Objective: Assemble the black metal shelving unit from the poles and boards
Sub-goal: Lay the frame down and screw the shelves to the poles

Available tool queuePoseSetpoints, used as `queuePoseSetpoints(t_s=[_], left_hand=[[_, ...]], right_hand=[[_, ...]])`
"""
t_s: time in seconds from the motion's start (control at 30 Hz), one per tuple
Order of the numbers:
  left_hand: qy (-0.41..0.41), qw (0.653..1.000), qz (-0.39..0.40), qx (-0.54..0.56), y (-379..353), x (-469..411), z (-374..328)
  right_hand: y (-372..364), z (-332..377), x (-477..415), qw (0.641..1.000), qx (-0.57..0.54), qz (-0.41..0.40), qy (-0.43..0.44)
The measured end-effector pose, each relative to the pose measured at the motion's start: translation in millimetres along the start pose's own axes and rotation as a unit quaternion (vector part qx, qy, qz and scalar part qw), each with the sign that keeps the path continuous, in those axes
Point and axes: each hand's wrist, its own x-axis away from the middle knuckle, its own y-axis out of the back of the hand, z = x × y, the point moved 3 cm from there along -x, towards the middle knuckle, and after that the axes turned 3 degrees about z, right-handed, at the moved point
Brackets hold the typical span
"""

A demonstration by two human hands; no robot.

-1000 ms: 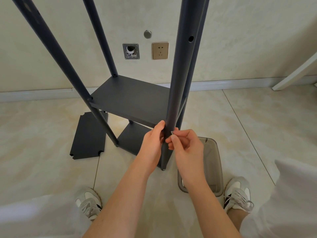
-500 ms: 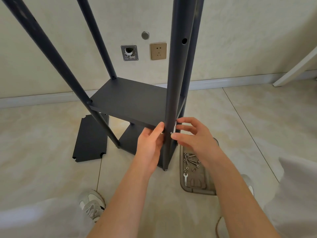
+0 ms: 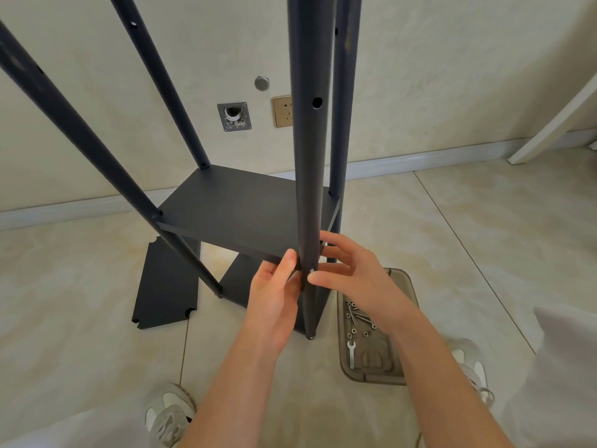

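Head view: the left hand (image 3: 274, 295) grips the near pole (image 3: 310, 176) and the shelf board (image 3: 239, 211) edge; the right hand (image 3: 352, 273), fingers spread, pinches a small screw at the pole. Spare board (image 3: 168, 282) at nine o'clock, parts tray (image 3: 400, 318) at four; bare floor (image 3: 484, 240) beyond.

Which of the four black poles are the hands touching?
The front right pole, the nearest and thickest-looking one. The left hand and right hand meet on it at the shelf corner. The other three poles stand untouched.

Matt black metal pole (image 3: 310, 156), glossy tiled floor (image 3: 452, 237)
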Motion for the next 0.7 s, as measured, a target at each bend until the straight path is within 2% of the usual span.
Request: queuePoseSetpoints(t_s=[0.2, 0.37, 0.5, 0.6, 0.7], left_hand=[[-0.003, 1.000, 0.013, -0.015, 4, 8, -1], [-0.035, 0.994, 0.105, 0.017, 5, 20, 0], [-0.060, 0.995, 0.055, -0.055, 3, 23, 0], [-0.075, 0.991, 0.012, -0.111, 4, 24, 2], [-0.102, 0.982, -0.028, -0.160, 4, 26, 3]], right_hand=[[1, -3, -2, 1.000, 0.001, -0.013, 0.006], [-4, -5, 1, 0.999, -0.042, -0.026, 0.007], [-12, -8, 5, 0.993, -0.113, -0.045, -0.003], [-15, -13, 6, 0.990, -0.123, -0.055, -0.027], [-13, -18, 3, 0.978, -0.179, -0.057, -0.089]])
